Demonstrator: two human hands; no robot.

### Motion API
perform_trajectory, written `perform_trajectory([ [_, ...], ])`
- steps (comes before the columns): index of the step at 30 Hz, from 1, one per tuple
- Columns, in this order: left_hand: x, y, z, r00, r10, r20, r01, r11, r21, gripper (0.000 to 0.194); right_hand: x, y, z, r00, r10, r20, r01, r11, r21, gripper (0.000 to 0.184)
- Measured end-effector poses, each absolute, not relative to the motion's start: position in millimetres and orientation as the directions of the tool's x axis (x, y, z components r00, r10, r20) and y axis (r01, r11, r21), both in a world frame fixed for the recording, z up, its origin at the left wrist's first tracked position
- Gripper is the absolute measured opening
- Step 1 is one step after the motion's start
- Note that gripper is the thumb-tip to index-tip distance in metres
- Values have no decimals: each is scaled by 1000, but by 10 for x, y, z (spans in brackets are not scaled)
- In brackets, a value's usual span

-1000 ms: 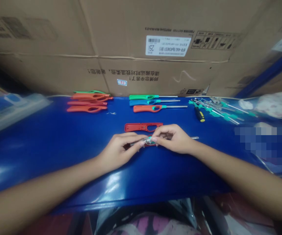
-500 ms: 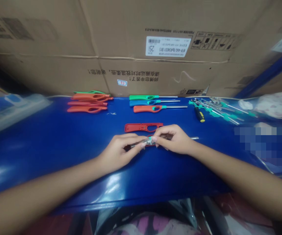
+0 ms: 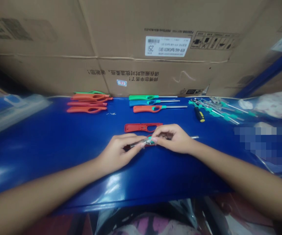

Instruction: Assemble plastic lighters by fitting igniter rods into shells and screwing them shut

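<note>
My left hand (image 3: 118,150) is closed around the left end of a lighter mechanism (image 3: 148,141), which has a clear, shiny body and a green part. With thumb and forefinger, my right hand (image 3: 176,138) pinches the same mechanism at its green part. A metal tube (image 3: 194,137) sticks out to the right from behind my right hand. Under my fingers lies a red lighter shell, mostly hidden by both hands. Just beyond them a second red half shell (image 3: 133,127) rests with its hollow inside facing up.
At the back left lie several orange-red shells (image 3: 89,110). Lighters in green, blue and orange (image 3: 145,109) lie at the back middle. A black-and-yellow screwdriver (image 3: 199,115) is beside a pile of lighter mechanisms (image 3: 216,112). A cardboard box (image 3: 121,39) stands behind the blue table (image 3: 45,147).
My right fingertips have shifted slightly on the mechanism, and more of its green part shows. My left hand has stayed nearly still.
</note>
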State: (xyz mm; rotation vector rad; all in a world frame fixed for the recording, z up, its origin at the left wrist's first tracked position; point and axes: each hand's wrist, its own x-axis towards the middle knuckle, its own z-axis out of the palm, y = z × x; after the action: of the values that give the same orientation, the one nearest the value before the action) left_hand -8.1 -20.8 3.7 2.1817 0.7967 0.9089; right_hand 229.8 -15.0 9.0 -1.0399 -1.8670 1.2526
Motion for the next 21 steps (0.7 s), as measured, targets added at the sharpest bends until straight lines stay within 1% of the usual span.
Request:
perform_trajectory([
  [5,-86,-200,28,587,715,381,270,-616,740,25,2299,-150,82,-484,870,93,269,249,-930,26],
  [10,-87,-188,9,600,710,370,254,-608,752,26,2293,-170,70,-483,860,163,308,341,-888,23],
  [16,-95,-193,-12,613,702,363,252,-609,752,27,2291,-191,70,-486,853,190,319,376,-870,21],
  [21,-91,-188,-9,616,691,380,251,-628,736,26,2276,-212,97,-478,845,239,343,431,-835,18],
])
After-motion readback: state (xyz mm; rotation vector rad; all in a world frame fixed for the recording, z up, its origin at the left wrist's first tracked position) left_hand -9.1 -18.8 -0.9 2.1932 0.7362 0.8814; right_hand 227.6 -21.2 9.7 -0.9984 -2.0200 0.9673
